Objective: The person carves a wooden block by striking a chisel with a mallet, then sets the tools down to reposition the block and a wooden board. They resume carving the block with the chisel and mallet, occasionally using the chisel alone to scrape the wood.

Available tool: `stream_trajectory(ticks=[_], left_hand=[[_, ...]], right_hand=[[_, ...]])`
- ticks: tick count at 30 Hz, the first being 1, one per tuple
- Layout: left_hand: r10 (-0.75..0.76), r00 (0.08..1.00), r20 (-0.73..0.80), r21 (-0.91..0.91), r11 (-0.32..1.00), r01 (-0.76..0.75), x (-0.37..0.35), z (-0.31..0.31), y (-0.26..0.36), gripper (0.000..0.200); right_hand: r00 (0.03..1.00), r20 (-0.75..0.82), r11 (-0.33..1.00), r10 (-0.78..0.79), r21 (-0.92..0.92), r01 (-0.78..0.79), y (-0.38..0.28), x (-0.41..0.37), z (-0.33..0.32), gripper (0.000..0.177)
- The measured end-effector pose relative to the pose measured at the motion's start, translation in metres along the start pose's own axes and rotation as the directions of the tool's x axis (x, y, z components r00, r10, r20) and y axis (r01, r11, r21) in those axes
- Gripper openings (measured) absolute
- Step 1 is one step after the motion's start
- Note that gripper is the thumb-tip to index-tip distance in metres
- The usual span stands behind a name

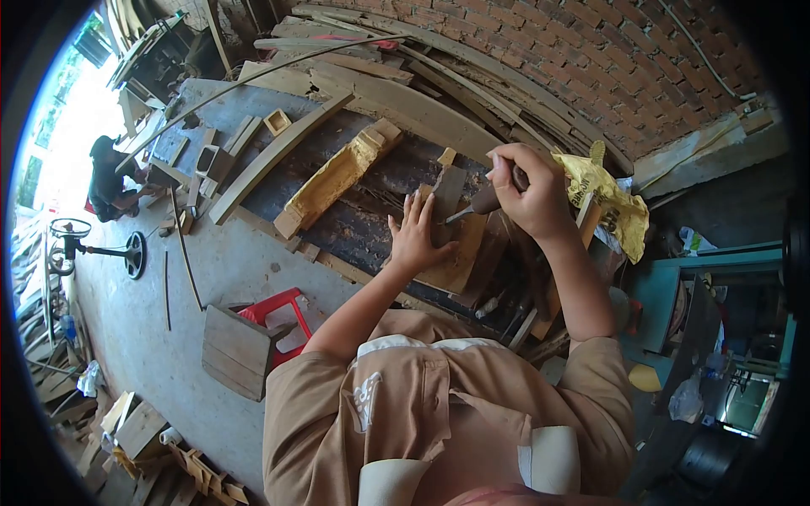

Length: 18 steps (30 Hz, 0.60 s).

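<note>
My right hand (pixel 525 187) is wrapped round the dark handle of a pointed tool (pixel 485 201), whose thin metal shaft slants down to the left. The shaft's end is near a wooden piece on the workbench (pixel 337 244). My left hand (pixel 413 236) lies with fingers spread at the edge of a flat wooden board (pixel 451 268). Just beyond the left fingers is a grey-brown block (pixel 449 187). A yellowish carved wooden piece (pixel 333 179) rests to the left on the bench.
A long plank (pixel 278 158) lies across the bench's left part. At right hangs a yellow sack (pixel 609 202). A red stool (pixel 291 320) and a wooden box (pixel 238 350) stand on the floor. Another person (pixel 108 179) crouches at far left.
</note>
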<state>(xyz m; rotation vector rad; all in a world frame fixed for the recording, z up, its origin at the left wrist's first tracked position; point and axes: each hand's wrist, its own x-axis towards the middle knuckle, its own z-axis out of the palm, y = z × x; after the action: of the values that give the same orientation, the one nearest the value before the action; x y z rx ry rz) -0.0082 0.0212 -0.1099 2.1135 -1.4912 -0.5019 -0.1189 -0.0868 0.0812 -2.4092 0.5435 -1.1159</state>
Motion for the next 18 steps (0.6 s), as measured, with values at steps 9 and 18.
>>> stream_trajectory(ticks=[9, 18], left_hand=[[-0.027, 0.997, 0.074, -0.073, 0.997, 0.033, 0.007, -0.02, 0.002, 0.106], [0.609, 0.787, -0.095, -0.667, 0.548, -0.505, 0.053, -0.128, 0.084, 0.061]], right_hand=[[0.996, 0.061, 0.966, -0.066, -0.244, 0.079, -0.011, 0.008, 0.007, 0.014], [0.987, 0.158, 0.859, -0.032, -0.501, 0.109, -0.01, 0.006, 0.0, 0.053]])
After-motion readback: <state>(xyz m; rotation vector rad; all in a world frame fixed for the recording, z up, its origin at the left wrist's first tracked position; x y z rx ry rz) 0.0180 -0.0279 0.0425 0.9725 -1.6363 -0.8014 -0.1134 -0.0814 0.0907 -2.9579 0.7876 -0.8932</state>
